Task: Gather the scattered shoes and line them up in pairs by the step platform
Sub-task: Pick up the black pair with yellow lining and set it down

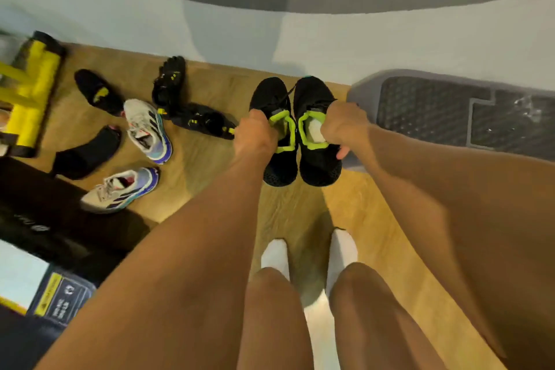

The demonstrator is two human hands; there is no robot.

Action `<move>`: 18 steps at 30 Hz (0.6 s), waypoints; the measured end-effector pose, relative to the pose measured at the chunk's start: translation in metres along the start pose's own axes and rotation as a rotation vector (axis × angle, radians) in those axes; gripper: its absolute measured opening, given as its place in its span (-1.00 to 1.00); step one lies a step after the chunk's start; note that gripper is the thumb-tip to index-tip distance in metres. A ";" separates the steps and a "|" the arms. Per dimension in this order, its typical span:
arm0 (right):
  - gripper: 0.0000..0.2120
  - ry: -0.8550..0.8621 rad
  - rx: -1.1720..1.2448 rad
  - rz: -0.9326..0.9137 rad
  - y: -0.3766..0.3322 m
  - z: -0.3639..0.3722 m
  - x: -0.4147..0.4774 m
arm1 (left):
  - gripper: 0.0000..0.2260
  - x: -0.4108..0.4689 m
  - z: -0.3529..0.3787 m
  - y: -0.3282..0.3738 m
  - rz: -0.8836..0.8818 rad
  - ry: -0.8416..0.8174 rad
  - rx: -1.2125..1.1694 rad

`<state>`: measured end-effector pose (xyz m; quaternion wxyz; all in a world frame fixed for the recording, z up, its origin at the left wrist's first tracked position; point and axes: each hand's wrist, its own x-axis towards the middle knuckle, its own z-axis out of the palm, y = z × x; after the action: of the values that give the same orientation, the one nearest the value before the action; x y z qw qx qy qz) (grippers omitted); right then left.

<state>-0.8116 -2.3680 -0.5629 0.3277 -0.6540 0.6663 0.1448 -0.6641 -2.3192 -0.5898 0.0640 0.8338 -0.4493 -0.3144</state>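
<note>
We seem to be in a small workout room, perhaps a home gym. We see a grey step platform (435,111) with a ribbed black top against the pale wall (360,45), yellow-and-black exercise gear (33,93) at the left, dark equipment bearing a yellow warning label (60,297), and sports shoes (147,132) strewn over the wooden floor (210,165)

Black lime-collared sneakers (312,93): paired, frame centre, beside grey step platform (420,105). White trainers (147,129), black shoes (96,90): scattered left.
</note>
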 end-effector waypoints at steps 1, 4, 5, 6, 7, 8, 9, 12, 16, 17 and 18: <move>-0.78 0.012 0.018 0.019 -0.003 -0.023 -0.031 | -0.75 -0.022 -0.026 0.014 0.015 -0.005 -0.025; -0.86 0.106 0.071 0.072 -0.014 -0.085 -0.122 | -0.76 -0.088 -0.099 0.049 0.103 -0.028 -0.015; -0.90 0.146 0.083 0.091 -0.014 -0.103 -0.152 | -0.76 -0.109 -0.121 0.060 0.149 -0.036 0.011; -0.91 0.181 0.093 0.110 -0.014 -0.120 -0.180 | -0.76 -0.130 -0.138 0.070 0.188 -0.043 0.029; -0.91 0.212 0.105 0.126 -0.013 -0.135 -0.206 | -0.77 -0.149 -0.154 0.080 0.222 -0.050 0.033; -0.91 0.234 0.120 0.143 -0.010 -0.149 -0.232 | -0.77 -0.168 -0.167 0.089 0.248 -0.055 0.033; -0.94 0.250 0.135 0.158 -0.007 -0.161 -0.257 | -0.78 -0.187 -0.178 0.099 0.273 -0.054 0.042; -0.93 0.304 0.181 0.242 0.013 -0.186 -0.329 | -0.78 -0.243 -0.199 0.130 0.372 -0.073 0.081; -0.97 0.406 0.259 0.395 0.053 -0.190 -0.417 | -0.78 -0.316 -0.200 0.161 0.541 -0.087 0.131; -0.97 0.422 0.282 0.434 0.063 -0.185 -0.437 | -0.78 -0.335 -0.195 0.165 0.589 -0.076 0.152; -0.95 0.436 0.304 0.471 0.075 -0.179 -0.458 | -0.79 -0.355 -0.188 0.169 0.637 -0.066 0.170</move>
<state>-0.9605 -2.1163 -0.1607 0.2291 -0.4416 0.8670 -0.0276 -0.8164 -2.1716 -0.2093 0.0746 0.6430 -0.7141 -0.2666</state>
